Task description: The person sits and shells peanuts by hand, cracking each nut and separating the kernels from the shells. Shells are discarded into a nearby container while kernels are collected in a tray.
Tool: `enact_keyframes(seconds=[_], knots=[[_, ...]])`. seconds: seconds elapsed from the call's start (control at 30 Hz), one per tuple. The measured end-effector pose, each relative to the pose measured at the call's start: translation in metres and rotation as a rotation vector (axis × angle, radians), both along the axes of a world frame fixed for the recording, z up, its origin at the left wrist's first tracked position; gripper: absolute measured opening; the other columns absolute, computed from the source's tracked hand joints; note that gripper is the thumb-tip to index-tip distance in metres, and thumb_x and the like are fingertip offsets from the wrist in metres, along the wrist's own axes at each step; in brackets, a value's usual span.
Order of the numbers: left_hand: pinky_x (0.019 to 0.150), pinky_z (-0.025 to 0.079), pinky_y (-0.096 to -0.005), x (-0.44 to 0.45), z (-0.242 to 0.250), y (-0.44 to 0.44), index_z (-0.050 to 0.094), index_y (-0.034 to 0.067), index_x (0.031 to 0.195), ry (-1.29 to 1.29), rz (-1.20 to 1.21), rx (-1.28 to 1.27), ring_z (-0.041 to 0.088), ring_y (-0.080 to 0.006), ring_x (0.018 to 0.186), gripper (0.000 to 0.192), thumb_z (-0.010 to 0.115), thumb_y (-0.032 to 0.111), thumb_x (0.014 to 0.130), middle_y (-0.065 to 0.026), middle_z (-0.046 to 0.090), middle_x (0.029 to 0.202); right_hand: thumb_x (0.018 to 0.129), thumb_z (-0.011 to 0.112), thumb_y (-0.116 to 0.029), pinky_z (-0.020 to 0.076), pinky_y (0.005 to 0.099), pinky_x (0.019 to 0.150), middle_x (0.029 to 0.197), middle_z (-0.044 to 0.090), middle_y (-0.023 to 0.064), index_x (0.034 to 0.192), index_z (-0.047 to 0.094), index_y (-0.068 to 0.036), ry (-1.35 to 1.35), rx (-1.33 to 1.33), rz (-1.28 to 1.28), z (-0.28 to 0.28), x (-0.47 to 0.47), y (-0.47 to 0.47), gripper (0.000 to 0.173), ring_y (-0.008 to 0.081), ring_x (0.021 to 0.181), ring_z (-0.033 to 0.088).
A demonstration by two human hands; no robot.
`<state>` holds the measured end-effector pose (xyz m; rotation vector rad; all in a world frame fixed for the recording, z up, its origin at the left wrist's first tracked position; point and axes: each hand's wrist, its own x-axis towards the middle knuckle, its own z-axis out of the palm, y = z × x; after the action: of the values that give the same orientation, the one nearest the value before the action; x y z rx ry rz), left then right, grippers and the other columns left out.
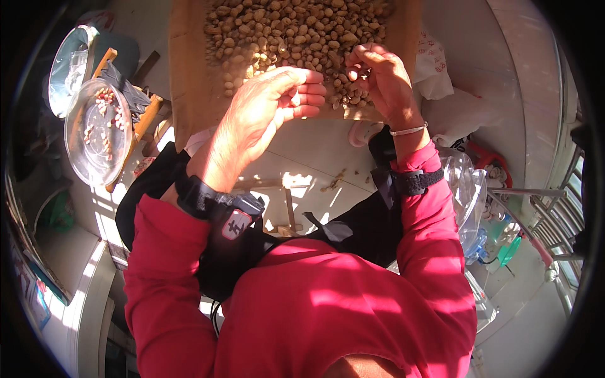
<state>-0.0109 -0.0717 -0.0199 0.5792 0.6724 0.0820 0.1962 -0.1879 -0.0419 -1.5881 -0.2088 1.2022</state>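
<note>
Many unshelled peanuts (302, 28) lie heaped on a brown cardboard sheet (189, 71) before me. Over the near left part of the heap, my left hand (283, 94) has its fingers curled with the thumb bent in; whether something is held inside is hard to tell. My right hand (380, 75) is at the near right edge of the heap, thumb and fingertips bent close together around something small and reddish that is partly hidden. To the left, a clear round plastic bowl (78, 160) contains scattered reddish shelled peanut kernels (105, 99).
The bowl rests by a wooden stool or frame (142, 120) with a black bag (124, 87). A light oval container (56, 90) stands behind it. White plastic bags (461, 113) lie right of the cardboard. A wooden piece (289, 208) is on the floor between my legs.
</note>
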Motion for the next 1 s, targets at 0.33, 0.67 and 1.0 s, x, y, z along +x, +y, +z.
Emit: enact_keyframes(seconds=[0.33,0.67,1.0], knots=[[0.084,0.055,-0.0298,0.002,0.001,0.005,0.061,-0.004,0.117,0.030,-0.021,0.072,0.066,-0.0173,0.094,0.029,0.057,0.019,0.099,-0.0117,0.068,0.104,0.089,0.063,-0.027,0.0525,0.0469,0.072,0.087,0.070,0.0191,0.097,0.067,-0.007,-1.201,-0.418,0.516,-0.054,-0.010,0.010,0.022,0.0378,0.082,0.067],[0.080,0.054,-0.0267,0.015,-0.001,0.005,0.061,-0.002,0.114,-0.014,0.030,0.099,0.066,-0.0157,0.093,0.027,0.058,0.020,0.099,-0.0101,0.067,0.104,0.099,0.057,-0.018,0.0413,0.0215,0.052,0.075,0.057,0.0013,0.100,0.062,0.001,0.317,0.233,0.144,0.026,-0.018,0.006,0.019,0.0084,0.062,0.051],[0.076,0.051,-0.0256,0.024,0.008,0.006,0.063,0.002,0.107,-0.126,0.021,0.088,0.062,-0.0125,0.083,0.021,0.061,0.021,0.098,-0.0055,0.065,0.094,0.094,0.064,-0.018,0.0388,0.0185,0.058,0.080,0.060,-0.0013,0.108,0.066,-0.001,0.030,0.212,0.192,0.046,-0.026,-0.001,0.021,0.0044,0.063,0.048]])
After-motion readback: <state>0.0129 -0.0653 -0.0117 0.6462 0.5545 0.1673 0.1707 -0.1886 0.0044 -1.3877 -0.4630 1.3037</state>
